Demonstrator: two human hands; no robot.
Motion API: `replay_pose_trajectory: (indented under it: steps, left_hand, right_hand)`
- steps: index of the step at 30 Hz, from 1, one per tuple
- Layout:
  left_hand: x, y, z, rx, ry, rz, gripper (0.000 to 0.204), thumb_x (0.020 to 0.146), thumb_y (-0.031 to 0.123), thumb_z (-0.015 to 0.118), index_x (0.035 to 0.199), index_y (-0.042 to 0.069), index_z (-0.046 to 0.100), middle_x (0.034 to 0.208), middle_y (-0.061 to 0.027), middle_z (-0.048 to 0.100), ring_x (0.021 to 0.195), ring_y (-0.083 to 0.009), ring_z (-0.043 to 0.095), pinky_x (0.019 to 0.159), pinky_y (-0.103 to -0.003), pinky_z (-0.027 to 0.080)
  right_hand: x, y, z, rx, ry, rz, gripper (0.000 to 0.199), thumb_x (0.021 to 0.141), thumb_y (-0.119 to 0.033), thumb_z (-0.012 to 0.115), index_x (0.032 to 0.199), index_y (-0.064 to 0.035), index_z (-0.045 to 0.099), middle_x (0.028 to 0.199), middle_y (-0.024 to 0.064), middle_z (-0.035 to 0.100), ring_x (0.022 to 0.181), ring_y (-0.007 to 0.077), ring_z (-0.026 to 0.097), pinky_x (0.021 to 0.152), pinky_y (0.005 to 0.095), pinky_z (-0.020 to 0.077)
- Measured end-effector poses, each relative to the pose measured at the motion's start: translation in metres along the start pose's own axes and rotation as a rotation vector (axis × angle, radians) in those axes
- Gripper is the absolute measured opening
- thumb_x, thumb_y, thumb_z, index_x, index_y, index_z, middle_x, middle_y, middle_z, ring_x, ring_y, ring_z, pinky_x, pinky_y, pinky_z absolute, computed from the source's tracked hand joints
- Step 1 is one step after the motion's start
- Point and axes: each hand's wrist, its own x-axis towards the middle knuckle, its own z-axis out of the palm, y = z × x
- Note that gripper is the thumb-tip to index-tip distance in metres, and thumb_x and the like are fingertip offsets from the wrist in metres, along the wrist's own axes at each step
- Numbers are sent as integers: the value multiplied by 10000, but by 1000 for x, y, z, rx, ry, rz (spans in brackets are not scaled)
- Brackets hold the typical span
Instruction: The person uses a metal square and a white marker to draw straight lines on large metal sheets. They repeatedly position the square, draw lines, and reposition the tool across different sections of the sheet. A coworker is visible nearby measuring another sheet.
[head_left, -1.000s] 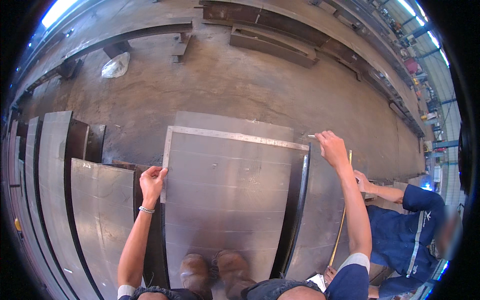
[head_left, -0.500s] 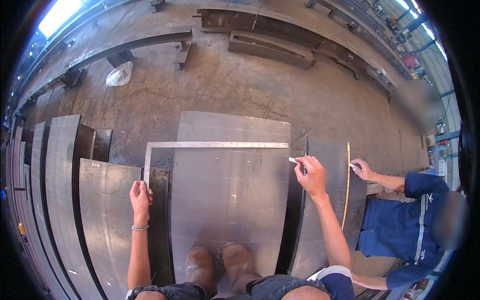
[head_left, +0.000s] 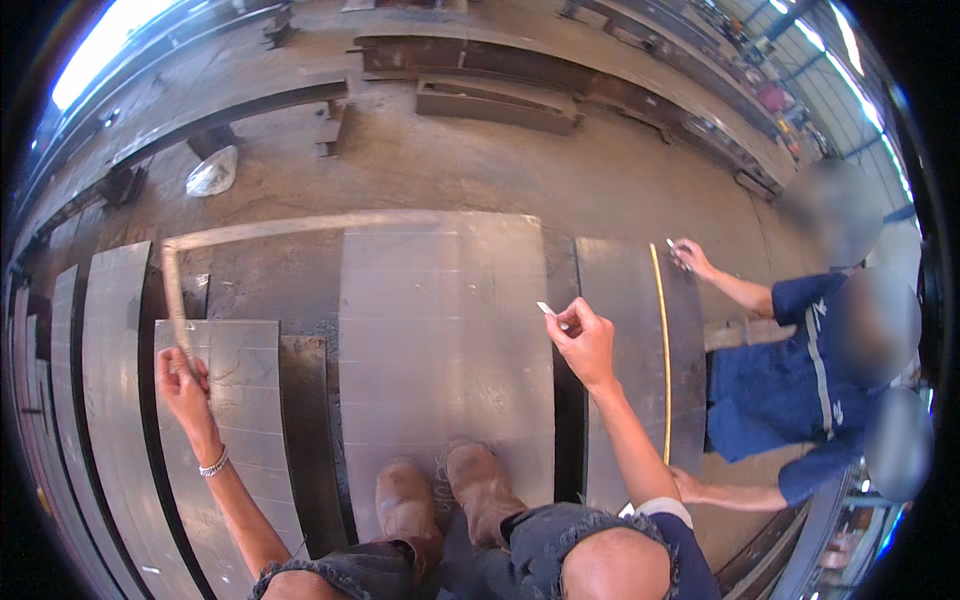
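Left grip point(head_left: 187, 392) outstretched, holding square point(head_left: 270, 229), right grip point(head_left: 584, 345) pinching stick point(head_left: 545, 309)

Single head-worn fisheye: looks down and forward from above boots point(head_left: 406, 505), fairly near.

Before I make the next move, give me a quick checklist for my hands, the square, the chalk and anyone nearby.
1. Square gripped: ok, left hand holds its short arm.
2. Chalk ready: ok, right hand pinches it with the tip exposed.
3. Square's corner over the middle plate: not ok, it is out to the left of that plate.
4. Square touching the plate: cannot tell, its long arm is blurred.
5. Boots clear of the square: ok, both are at the plate's near end.
6. Co-worker's hands clear of the square: ok, both are near the yellow tape.
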Motion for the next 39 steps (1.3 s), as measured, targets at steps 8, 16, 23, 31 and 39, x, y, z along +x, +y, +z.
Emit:
replay_pose_trajectory:
  steps: [8,16,23,31,39]
  left_hand:
    - [5,36,-35,-16,-65,218,184,1070,243,504,972,90,534,659,11,540,517,-12,402,454,-175,282]
    - [-12,86,-25,-38,-157,266,195,1057,266,534,1000,83,568,674,9,576,513,-5,416,455,-171,281]
    - [-26,125,-35,-65,-110,330,205,1054,274,538,1062,80,604,640,6,573,490,-6,408,439,-172,265]
    - [-34,155,-88,97,28,338,242,1042,300,562,1132,82,617,675,19,572,535,-6,421,462,-167,274]
    - [-67,213,-172,535,279,461,353,1036,391,544,1278,149,632,844,3,632,657,1,539,512,-154,323]
  right_hand:
    - [-93,-5,-21,395,-114,413,308,983,-172,629,1259,-37,624,839,74,745,773,123,706,636,274,549]
    - [-156,2,-17,564,-33,458,369,1006,-50,494,1369,-34,427,1068,130,690,745,178,704,620,278,558]
    - [-145,-20,-29,548,-30,472,325,1015,-43,463,1338,-66,479,864,55,603,652,123,647,572,246,533]
    - [-122,-13,-1,511,-41,342,107,1028,-125,533,1088,-43,567,803,10,617,652,46,510,590,218,410]
    - [-104,-13,65,783,-221,371,136,1005,-157,585,953,-36,619,699,-26,572,648,39,528,593,217,407]
